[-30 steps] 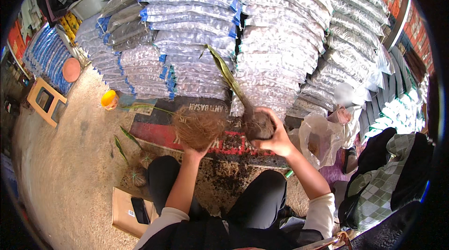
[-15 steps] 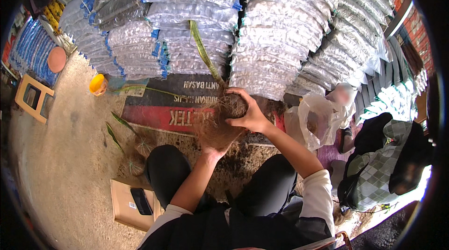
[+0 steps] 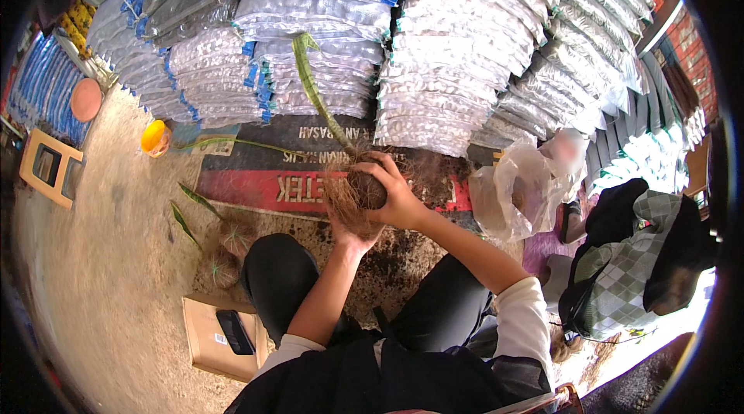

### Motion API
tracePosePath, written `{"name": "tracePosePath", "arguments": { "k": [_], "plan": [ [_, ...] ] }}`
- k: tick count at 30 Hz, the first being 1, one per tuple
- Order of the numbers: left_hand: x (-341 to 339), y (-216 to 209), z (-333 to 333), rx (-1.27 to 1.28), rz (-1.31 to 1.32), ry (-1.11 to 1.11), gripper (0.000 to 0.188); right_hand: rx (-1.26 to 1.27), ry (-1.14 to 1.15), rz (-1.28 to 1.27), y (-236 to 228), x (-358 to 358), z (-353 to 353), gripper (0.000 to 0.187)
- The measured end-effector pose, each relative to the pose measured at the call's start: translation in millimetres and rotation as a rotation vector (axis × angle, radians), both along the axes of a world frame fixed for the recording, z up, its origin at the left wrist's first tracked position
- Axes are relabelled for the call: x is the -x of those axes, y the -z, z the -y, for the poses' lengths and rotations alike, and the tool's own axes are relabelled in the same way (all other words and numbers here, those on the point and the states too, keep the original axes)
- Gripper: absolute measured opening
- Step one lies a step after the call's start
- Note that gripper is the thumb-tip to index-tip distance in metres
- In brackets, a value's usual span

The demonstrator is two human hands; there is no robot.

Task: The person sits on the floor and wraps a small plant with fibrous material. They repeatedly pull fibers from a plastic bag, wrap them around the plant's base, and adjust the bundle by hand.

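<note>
On the concrete floor (image 3: 116, 290) lies a black-and-red sheet (image 3: 256, 188), dark soil (image 3: 387, 263) scattered along its near edge. A green leaf (image 3: 232, 141) crosses the sheet's far left corner; a yellow pot (image 3: 156, 140) stands just beyond. Two snake plants (image 3: 217, 268) and a cardboard box (image 3: 203, 336) lie off the near left corner, a plastic bag (image 3: 502, 189) at the right edge.

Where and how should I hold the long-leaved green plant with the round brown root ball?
Likely best by the round brown root ball, from the right, as the right hand does: it is compact, while the green leaf extends long and thin.
</note>
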State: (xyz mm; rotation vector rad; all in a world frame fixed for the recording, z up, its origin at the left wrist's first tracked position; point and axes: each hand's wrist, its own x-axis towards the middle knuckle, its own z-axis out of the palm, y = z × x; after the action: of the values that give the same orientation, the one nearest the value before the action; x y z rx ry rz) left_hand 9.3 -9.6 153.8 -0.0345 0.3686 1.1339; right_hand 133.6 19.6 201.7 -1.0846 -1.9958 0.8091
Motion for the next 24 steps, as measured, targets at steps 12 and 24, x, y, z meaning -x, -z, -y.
{"name": "tracePosePath", "arguments": {
  "k": [12,24],
  "plan": [
    [0,10,-4,-0.106,0.020,-0.018,0.078,-0.040,-0.091,0.145,-8,-8,0,0.063],
    [-12,15,-16,-0.155,-0.141,-0.049,0.068,0.031,0.217,0.181,-29,3,21,0.049]
  ]
}}
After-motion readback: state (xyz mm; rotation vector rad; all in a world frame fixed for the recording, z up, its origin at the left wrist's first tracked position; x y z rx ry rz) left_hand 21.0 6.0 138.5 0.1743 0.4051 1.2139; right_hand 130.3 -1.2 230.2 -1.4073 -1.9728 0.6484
